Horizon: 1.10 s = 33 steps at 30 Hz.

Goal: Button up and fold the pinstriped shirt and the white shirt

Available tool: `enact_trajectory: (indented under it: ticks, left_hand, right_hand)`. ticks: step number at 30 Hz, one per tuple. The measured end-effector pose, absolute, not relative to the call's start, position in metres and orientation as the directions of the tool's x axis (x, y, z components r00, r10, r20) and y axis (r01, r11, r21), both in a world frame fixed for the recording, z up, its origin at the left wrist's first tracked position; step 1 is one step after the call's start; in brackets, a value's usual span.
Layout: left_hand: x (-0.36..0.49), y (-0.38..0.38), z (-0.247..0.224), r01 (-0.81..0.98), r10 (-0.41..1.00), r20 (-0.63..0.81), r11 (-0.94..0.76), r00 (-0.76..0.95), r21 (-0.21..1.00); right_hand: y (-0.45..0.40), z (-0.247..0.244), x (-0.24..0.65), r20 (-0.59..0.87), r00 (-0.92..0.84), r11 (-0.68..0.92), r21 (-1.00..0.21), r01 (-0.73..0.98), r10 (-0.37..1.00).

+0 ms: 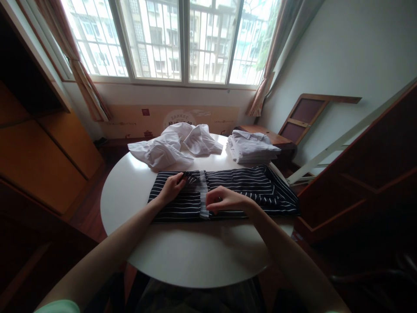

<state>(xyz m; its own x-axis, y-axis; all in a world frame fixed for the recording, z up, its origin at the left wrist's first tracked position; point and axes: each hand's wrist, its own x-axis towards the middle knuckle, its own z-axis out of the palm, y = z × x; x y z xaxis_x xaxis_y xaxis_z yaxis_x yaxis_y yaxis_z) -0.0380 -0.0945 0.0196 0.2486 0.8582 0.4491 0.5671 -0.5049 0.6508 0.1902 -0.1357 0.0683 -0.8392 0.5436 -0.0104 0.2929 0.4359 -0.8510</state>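
Observation:
A black cloth with white stripes (237, 177) lies spread in a long rectangle across the white round table (195, 256). A pale, sheer strip (204, 191) runs across it near the middle. My left hand (172, 188) pinches a gathered bit of the striped cloth, left of that strip. Just right of the strip, my right hand (228, 200) is closed, thumb and fingers curled together at the cloth; its fingertips are partly hidden. At the right end the cloth is bunched into slanting folds.
Crumpled white garments (169, 145) lie at the table's back. To their right stands a stack of folded white shirts (252, 147). Behind the table are a low wooden stand (270, 135) and a barred window (156, 39). Wooden cabinets (42, 161) flank the left side.

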Motion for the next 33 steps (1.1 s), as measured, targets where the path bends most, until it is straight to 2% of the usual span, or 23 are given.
enact_trajectory:
  ticks: [2, 4, 8, 12, 17, 20, 26, 33]
  left_hand:
    - [-0.038, -0.094, 0.019, 0.568, 0.852, 0.462, -0.514, 0.247, 0.643]
    - [-0.038, -0.094, 0.019, 0.578, 0.836, 0.493, -0.532, 0.241, 0.62]
    - [-0.038, -0.094, 0.02, 0.619, 0.813, 0.542, -0.542, 0.214, 0.568]
    - [-0.036, -0.1, 0.024, 0.599, 0.799, 0.548, -0.572, 0.249, 0.561]
    - [-0.033, -0.112, 0.027, 0.508, 0.707, 0.447, -0.706, 0.547, 0.494]
    - [-0.032, -0.115, 0.027, 0.485, 0.661, 0.378, -0.742, 0.649, 0.463]
    - [-0.033, -0.113, 0.026, 0.483, 0.66, 0.35, -0.738, 0.665, 0.471]
    - [-0.032, -0.116, 0.032, 0.485, 0.671, 0.307, -0.718, 0.675, 0.499]
  right_hand:
    - [-0.135, 0.067, 0.19, 0.036, -0.771, 0.405, -0.866, 0.293, 0.635]
    - [-0.135, 0.063, 0.186, 0.125, -0.706, 0.452, -0.841, 0.298, 0.697]
    - [-0.137, 0.052, 0.176, 0.213, -0.677, 0.577, -0.726, 0.373, 0.705]
    - [-0.137, 0.043, 0.17, 0.245, -0.638, 0.601, -0.675, 0.428, 0.73]
    - [-0.13, 0.041, 0.172, 0.31, -0.506, 0.567, -0.651, 0.504, 0.805]
    - [-0.126, 0.043, 0.174, 0.351, -0.388, 0.522, -0.631, 0.575, 0.852]
    - [-0.124, 0.049, 0.177, 0.378, -0.25, 0.445, -0.63, 0.637, 0.892]
    - [-0.123, 0.051, 0.179, 0.391, -0.193, 0.417, -0.644, 0.641, 0.9]
